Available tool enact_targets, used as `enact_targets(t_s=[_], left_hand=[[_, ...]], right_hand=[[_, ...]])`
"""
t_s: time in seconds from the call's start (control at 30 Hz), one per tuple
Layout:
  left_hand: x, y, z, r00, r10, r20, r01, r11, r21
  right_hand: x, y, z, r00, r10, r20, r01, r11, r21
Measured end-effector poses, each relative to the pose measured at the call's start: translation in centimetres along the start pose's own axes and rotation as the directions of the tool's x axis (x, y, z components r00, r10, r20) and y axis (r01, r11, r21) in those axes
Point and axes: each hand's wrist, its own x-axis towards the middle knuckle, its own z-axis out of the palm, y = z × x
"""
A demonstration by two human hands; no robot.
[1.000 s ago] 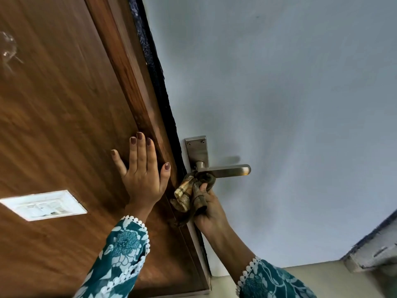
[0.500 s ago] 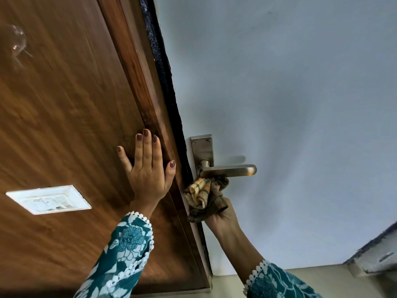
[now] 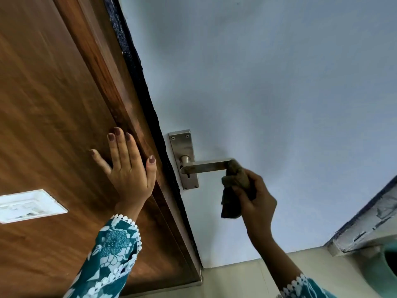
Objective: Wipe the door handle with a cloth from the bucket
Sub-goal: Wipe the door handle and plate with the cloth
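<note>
A metal lever door handle (image 3: 206, 166) sticks out to the right from its backplate (image 3: 182, 147) on the pale blue door. My right hand (image 3: 255, 196) is shut on a crumpled brown cloth (image 3: 234, 186), which is pressed over the free end of the lever. A flap of the cloth hangs below my fingers. My left hand (image 3: 126, 168) lies flat with fingers spread on the brown wooden panel (image 3: 53, 104), left of the dark door edge. No bucket can be identified with certainty.
A white switch plate (image 3: 25, 206) sits on the wooden panel at the left. A grey ledge (image 3: 365, 226) juts in at the lower right, with a teal rounded object (image 3: 386, 265) beneath it. Beige floor runs along the bottom.
My right hand has slid the cloth from under the lever's base by the backplate out to the lever's free end. My left hand stays flat on the wood.
</note>
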Motion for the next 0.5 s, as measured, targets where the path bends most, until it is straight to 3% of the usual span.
enact_targets(t_s=[0.1,0.2,0.33,0.5], left_hand=[[0.0,0.0,0.0,1.0,0.0,0.007,0.0,1.0,-0.003],[0.0,0.0,-0.1,1.0,0.002,0.007,-0.002,1.0,-0.008],[0.0,0.0,-0.2,1.0,0.003,0.02,-0.003,1.0,-0.018],[-0.1,0.3,-0.1,1.0,-0.007,0.022,0.007,1.0,-0.017]], right_hand=[[1.9,0.8,0.4,0.982,-0.189,-0.014,0.187,0.978,-0.09],[2.5,1.7,1.8,0.914,-0.405,-0.009,0.391,0.888,-0.244],[2.6,2.0,3.3,0.878,-0.479,-0.01,0.456,0.843,-0.284],[1.4,1.2,7.0,0.764,-0.643,0.052,0.638,0.741,-0.21]])
